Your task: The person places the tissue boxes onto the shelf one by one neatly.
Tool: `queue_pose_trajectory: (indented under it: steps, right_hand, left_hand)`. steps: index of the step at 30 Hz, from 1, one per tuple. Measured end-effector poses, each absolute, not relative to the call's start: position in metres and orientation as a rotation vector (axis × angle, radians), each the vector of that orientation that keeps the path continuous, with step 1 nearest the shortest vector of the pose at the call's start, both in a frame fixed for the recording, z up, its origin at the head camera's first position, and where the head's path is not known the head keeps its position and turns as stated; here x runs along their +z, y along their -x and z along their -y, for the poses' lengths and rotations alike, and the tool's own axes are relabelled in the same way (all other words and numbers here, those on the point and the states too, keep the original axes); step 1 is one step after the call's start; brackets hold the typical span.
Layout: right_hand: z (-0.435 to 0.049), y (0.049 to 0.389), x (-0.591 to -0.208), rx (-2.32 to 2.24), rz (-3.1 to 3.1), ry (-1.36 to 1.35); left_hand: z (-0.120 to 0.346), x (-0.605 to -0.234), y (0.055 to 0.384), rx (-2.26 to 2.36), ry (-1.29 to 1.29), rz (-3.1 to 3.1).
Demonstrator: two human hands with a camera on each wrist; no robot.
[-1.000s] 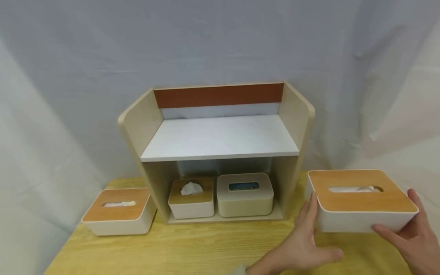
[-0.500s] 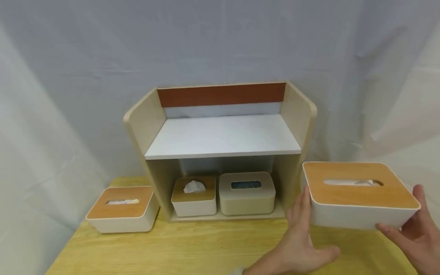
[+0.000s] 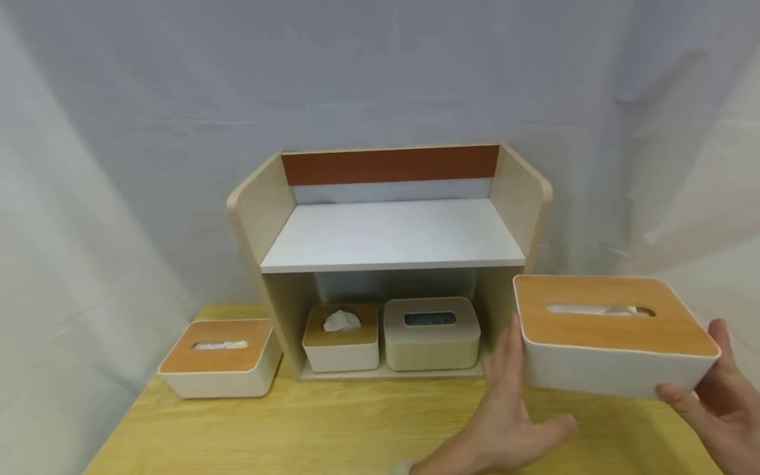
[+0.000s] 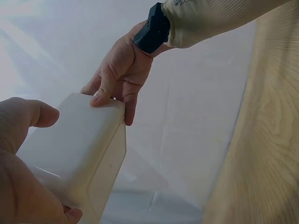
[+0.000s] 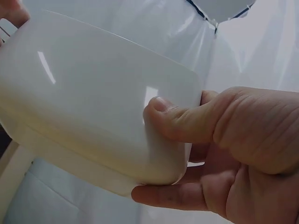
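Observation:
A white tissue box (image 3: 617, 366) with a wood-look lid is held up above the table at the right, tissue showing in its slot. My right hand (image 3: 721, 402) grips its right end, thumb on the front wall; the right wrist view shows this thumb (image 5: 175, 116) and fingers under the edge. At the left end my left hand (image 3: 505, 409) lays straight fingers along the side, its thumb sticking out away from the box. In the left wrist view the box's white wall (image 4: 70, 135) lies between both hands.
A two-tier shelf unit (image 3: 392, 234) stands on the wooden table (image 3: 332, 429). Its lower tier holds a small wood-lidded tissue box (image 3: 341, 356) and a beige tissue box (image 3: 431, 349). Left of it sits another wood-lidded tissue box (image 3: 216, 382). White sheeting (image 3: 380, 72) hangs behind.
Both hands have carried the tissue box left and slightly up, closer to the shelf unit's right side. The head view has shifted a little, and the other boxes stay in place.

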State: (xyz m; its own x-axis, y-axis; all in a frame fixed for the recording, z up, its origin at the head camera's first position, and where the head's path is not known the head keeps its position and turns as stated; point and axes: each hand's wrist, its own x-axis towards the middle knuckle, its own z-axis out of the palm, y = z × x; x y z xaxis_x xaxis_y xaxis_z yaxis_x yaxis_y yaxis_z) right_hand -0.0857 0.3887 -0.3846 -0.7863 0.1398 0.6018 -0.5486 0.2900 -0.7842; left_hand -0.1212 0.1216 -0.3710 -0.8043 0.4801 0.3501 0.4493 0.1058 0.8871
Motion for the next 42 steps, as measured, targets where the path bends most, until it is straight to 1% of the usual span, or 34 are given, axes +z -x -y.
queue_pose_trajectory:
  steps: [4,6,12,15,17,21,27,30,31,34,38,42]
  right_hand:
    - [-0.380,0.084,-0.375,1.389,2.152,-0.202]
    - [-0.375,0.083,-0.370,1.377,2.183,-0.178]
    - [-0.357,0.079,-0.357,1.432,2.159,-0.076]
    - [-0.344,0.080,-0.349,1.520,2.050,-0.053]
    - [-0.336,0.081,-0.345,1.578,1.968,-0.079]
    - [-0.323,0.083,-0.338,1.668,1.847,-0.142]
    - [-0.308,0.085,-0.329,1.584,1.848,-0.182]
    - [-0.301,0.093,-0.325,1.568,1.831,-0.189]
    - [-0.299,0.096,-0.323,1.585,1.801,-0.217]
    - [-0.295,0.106,-0.321,1.681,1.637,-0.430]
    - [-0.293,0.117,-0.314,1.738,1.486,-0.701]
    - [-0.294,0.124,-0.307,1.705,1.409,-0.745]
  left_hand:
    - [-0.115,-0.365,0.120,1.885,-0.991,-2.327]
    - [-0.111,-0.363,0.120,1.915,-1.013,-2.333]
    - [-0.099,-0.356,0.119,1.963,-1.084,-2.377]
    - [-0.092,-0.349,0.122,1.995,-1.150,-2.405]
    - [-0.088,-0.345,0.124,2.023,-1.189,-2.411]
    - [-0.078,-0.339,0.125,2.060,-1.188,-2.427]
    - [-0.066,-0.332,0.126,2.052,-1.191,-2.482]
    - [-0.060,-0.328,0.131,2.047,-1.209,-2.519]
    - [-0.058,-0.326,0.133,2.045,-1.228,-2.541]
    - [-0.054,-0.320,0.137,2.041,-1.270,-2.589]
    - [-0.052,-0.311,0.143,2.025,-1.254,-2.643]
    - [-0.055,-0.299,0.153,1.975,-1.272,-2.643]
